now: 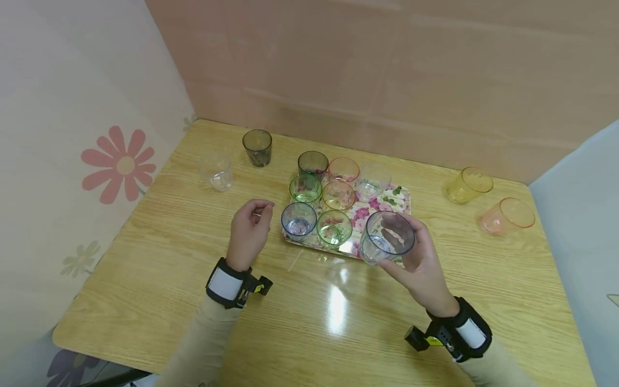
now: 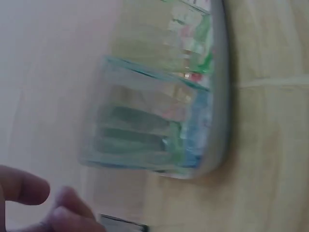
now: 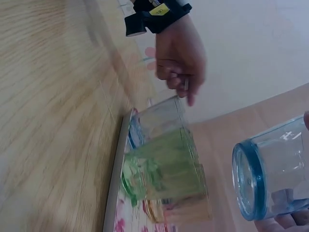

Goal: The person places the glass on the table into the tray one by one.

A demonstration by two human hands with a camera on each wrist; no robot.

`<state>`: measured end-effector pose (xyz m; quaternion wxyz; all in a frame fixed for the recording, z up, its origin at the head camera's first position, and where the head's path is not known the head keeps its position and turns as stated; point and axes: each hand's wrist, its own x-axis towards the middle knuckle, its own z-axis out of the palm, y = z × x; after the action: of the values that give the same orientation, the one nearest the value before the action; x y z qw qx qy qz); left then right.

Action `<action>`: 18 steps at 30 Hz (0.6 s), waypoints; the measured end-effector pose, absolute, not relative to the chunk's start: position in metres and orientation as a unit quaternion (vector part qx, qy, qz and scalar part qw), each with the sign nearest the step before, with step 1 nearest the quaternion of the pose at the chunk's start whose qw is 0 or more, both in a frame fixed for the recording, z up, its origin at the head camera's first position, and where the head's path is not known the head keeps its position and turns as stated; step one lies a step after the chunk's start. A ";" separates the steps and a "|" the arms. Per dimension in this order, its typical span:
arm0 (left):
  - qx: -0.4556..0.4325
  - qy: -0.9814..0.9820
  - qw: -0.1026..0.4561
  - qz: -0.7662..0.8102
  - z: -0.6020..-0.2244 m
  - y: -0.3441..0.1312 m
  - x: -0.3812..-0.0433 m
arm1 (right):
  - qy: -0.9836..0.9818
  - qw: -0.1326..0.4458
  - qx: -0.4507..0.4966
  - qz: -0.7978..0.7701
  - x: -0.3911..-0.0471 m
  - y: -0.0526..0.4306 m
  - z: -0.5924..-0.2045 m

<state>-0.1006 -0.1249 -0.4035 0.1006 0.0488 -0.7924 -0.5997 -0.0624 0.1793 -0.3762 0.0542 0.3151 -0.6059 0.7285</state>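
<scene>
My right hand grips a clear blue-tinted drinking glass by its side, over the front right of a floral tray. The right wrist view shows the glass's thick blue base, with fingers on its wall. On the tray stand a blue glass, two green glasses, an orange glass, a red-rimmed glass, a dark glass and a colourless glass. Left of the tray, my left hand hovers with loosely curled fingers and holds nothing.
A dark grey glass and a colourless glass stand at the table's back left. Toward the right edge are a yellow glass and a pink glass, both leaning in this view. Walls border the wooden table at the back and sides.
</scene>
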 end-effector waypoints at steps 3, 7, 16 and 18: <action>0.082 -0.808 0.020 -0.583 -0.419 -0.129 -0.107 | -0.626 0.060 0.297 0.718 -0.067 0.185 -0.378; 0.101 -0.817 -0.069 -0.563 -0.437 -0.129 -0.114 | -0.675 0.058 0.255 0.690 -0.074 0.192 -0.383; 0.086 -0.823 -0.103 -0.551 -0.451 -0.129 -0.117 | -0.803 0.057 0.127 0.580 -0.095 0.201 -0.403; 0.079 -0.824 -0.098 -0.553 -0.451 -0.129 -0.116 | -0.819 0.057 0.108 0.560 -0.100 0.201 -0.408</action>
<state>-0.1165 -0.1287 -0.4512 -0.0977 0.0789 -0.8235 -0.5532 -0.1001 0.2009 -0.4076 0.0566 0.1079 -0.8194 0.5601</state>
